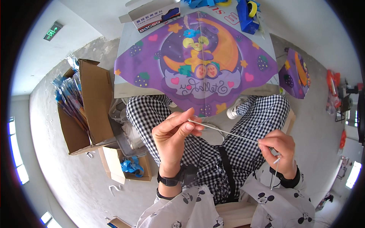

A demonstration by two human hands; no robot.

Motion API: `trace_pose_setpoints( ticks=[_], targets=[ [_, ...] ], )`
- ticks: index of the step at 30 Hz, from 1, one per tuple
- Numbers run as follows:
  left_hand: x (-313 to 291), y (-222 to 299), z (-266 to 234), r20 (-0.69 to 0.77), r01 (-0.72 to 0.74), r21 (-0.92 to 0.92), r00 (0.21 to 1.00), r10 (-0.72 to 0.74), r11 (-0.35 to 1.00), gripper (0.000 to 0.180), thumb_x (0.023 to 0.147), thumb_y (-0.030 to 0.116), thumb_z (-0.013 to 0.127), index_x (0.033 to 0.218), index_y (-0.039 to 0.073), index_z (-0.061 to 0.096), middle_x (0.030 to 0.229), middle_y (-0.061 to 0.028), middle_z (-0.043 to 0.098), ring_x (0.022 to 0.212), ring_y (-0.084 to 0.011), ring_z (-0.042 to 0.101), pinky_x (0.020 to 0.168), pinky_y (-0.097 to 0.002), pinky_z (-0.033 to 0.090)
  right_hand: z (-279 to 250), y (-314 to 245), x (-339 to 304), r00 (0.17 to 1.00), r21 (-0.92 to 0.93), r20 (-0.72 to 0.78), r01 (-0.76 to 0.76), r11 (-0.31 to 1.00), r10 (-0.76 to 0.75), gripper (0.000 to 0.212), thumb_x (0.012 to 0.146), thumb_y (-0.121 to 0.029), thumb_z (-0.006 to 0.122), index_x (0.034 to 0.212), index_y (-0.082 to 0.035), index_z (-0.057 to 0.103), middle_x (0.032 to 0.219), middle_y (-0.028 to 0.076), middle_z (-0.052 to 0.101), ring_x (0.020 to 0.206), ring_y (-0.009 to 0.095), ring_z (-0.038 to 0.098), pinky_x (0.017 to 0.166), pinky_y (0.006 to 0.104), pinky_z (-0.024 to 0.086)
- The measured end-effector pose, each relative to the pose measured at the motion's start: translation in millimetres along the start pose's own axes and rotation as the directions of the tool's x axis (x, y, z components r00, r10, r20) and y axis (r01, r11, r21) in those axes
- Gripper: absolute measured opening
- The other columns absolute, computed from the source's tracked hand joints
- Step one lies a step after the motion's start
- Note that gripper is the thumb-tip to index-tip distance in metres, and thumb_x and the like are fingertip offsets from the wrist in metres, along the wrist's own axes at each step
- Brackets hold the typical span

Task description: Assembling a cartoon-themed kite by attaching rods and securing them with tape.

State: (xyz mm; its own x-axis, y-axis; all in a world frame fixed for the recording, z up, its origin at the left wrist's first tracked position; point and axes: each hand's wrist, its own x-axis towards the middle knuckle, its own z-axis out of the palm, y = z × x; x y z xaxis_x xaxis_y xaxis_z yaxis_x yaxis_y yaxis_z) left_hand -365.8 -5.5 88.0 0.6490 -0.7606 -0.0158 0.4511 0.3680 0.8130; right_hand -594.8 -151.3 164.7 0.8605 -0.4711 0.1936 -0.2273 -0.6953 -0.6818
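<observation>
Below the table's purple kite (197,60), mid-frame, our left hand (173,136) and right hand (279,148) pinched a thin white rod (224,132), knees close beneath.

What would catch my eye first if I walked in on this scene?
Most likely the big purple diamond-shaped kite with a cartoon rabbit and orange moon, spread on the table at top centre. Below it, the left hand and right hand pinch a thin white rod between them, over black-and-white checked trousers.
</observation>
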Motion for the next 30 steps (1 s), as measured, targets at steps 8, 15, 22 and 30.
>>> trace_pose_setpoints(
  ticks=[8, 15, 22, 30],
  targets=[
    [-0.2, 3.0, -0.5, 0.029, -0.033, 0.03, 0.999, 0.032, 0.999, 0.027, 0.087, -0.003, 0.064, 0.114, -0.001, 0.067, 0.095, -0.0178, 0.069, 0.079, -0.0222, 0.07, 0.066, -0.0282, 0.06, -0.4, 1.0, -2.3, 1.0, -0.011, 0.014, 0.005, 1.0, -0.005, 0.024, 0.071, 0.008, 0.071, 0.092, -0.003, 0.067, 0.075, 0.007, 0.064, 0.054, 0.017, 0.06, 0.046, 0.0259, 0.045],
    [0.7, 16.1, 5.2, 0.065, -0.133, 0.401, 0.991, 0.117, 0.906, 0.028, 0.086, -0.005, 0.065, 0.113, 0.0, 0.069, 0.088, -0.0097, 0.066, 0.078, -0.0162, 0.066, 0.067, -0.0245, 0.058, -4.3, 0.3, -2.3, 0.998, -0.131, 0.026, 0.058, 0.99, -0.055, 0.028, 0.068, 0.007, 0.073, 0.093, -0.004, 0.067, 0.074, 0.005, 0.061, 0.051, 0.016, 0.057, 0.044, 0.0263, 0.043],
    [8.6, 28.5, 10.4, 0.235, -0.266, 0.787, 0.963, 0.129, 0.557, 0.034, 0.08, -0.01, 0.067, 0.112, 0.002, 0.07, 0.083, -0.0068, 0.065, 0.073, -0.0143, 0.064, 0.064, -0.0238, 0.05, -11.6, 3.2, -1.3, 0.995, -0.228, 0.001, 0.095, 0.969, -0.098, 0.03, 0.067, 0.008, 0.073, 0.094, -0.004, 0.068, 0.074, 0.004, 0.059, 0.051, 0.015, 0.056, 0.043, 0.0267, 0.041],
    [13.2, 10.8, 7.2, -0.098, 0.233, 0.091, 0.97, -0.224, 0.968, 0.012, 0.088, 0.0, 0.065, 0.1, -0.004, 0.065, 0.085, -0.0104, 0.067, 0.071, -0.0157, 0.066, 0.064, -0.0259, 0.056, -9.5, 7.2, -2.7, 0.995, -0.184, -0.023, 0.094, 0.979, -0.1, 0.03, 0.068, 0.008, 0.072, 0.095, -0.004, 0.068, 0.075, 0.004, 0.059, 0.051, 0.015, 0.055, 0.043, 0.0265, 0.04]
  ],
)
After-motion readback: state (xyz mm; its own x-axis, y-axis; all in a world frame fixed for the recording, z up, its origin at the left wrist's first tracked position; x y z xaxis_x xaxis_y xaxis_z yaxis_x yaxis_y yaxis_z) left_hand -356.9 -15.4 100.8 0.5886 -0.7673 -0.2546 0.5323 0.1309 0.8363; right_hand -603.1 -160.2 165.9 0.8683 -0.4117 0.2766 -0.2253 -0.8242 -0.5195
